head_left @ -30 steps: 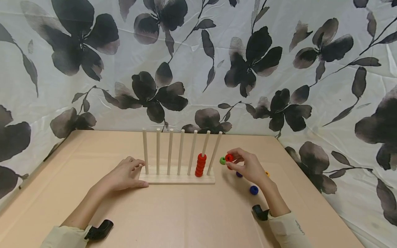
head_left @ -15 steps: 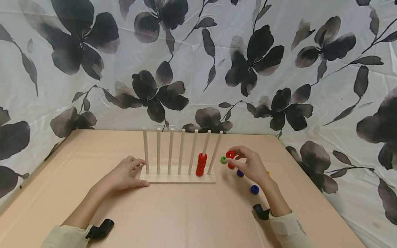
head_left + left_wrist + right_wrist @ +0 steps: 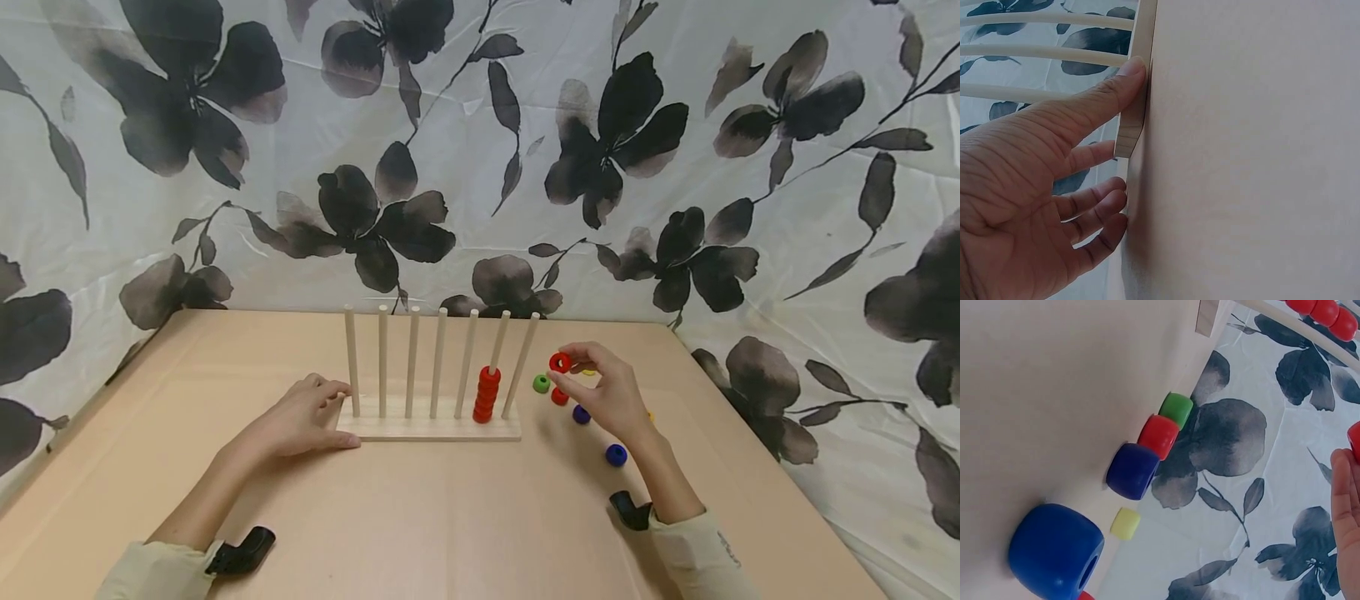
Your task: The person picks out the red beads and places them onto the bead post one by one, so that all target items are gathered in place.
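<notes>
A pale wooden peg stand point(image 3: 431, 430) with a row of upright pegs stands on the table. Several red beads point(image 3: 486, 400) are stacked on its second peg from the right. My left hand point(image 3: 300, 421) holds the stand's left end, and in the left wrist view the thumb point(image 3: 1130, 67) presses the front of the base with the index finger behind. Between thumb and fingers my right hand point(image 3: 606, 392) pinches a red bead point(image 3: 553, 364), raised right of the stand with its hole facing the head camera. In the right wrist view only part of that bead point(image 3: 1355, 439) shows.
Right of the stand lie a green bead point(image 3: 541, 383), a red bead point(image 3: 559, 397) and two blue beads point(image 3: 616, 455). Yellow beads point(image 3: 589, 372) are partly hidden behind the right hand. A floral cloth point(image 3: 495, 167) hangs behind the table point(image 3: 450, 517).
My right hand has lifted the red bead slightly up, away from the other red bead on the table. My left hand stays at the stand's end.
</notes>
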Available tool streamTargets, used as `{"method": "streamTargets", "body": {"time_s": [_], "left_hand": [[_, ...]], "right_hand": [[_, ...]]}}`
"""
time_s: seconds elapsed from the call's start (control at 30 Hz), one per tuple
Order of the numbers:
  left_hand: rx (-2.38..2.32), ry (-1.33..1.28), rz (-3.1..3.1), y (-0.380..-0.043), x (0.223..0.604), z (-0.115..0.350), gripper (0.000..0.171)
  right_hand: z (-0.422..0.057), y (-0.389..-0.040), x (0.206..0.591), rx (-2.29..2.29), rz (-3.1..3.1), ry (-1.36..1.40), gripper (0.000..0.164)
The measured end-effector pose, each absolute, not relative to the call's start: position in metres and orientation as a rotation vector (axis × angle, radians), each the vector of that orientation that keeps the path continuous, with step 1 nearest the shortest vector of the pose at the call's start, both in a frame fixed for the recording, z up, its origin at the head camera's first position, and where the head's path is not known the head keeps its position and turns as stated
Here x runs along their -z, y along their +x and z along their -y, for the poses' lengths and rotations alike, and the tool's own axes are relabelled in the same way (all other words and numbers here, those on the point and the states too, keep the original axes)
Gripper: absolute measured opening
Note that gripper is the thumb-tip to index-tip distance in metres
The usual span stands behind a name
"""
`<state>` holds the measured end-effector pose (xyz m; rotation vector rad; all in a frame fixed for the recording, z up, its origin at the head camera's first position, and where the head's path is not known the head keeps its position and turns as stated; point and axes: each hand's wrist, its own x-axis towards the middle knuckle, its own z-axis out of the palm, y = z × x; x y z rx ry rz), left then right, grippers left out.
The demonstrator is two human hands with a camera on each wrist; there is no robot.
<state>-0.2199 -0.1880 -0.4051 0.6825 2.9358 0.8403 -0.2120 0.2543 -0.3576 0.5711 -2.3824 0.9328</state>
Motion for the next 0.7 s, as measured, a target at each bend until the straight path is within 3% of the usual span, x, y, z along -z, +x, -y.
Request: {"method": "streamTargets", "body": {"time_s": [0.7], "left_hand": [[-0.858, 0.674, -2.921, -0.2214, 0.4061, 0.1885, 0.082]], "right_hand": [[-0.2457, -0.2048, 0.348, -0.93, 2.262, 0.579, 0.042]]}}
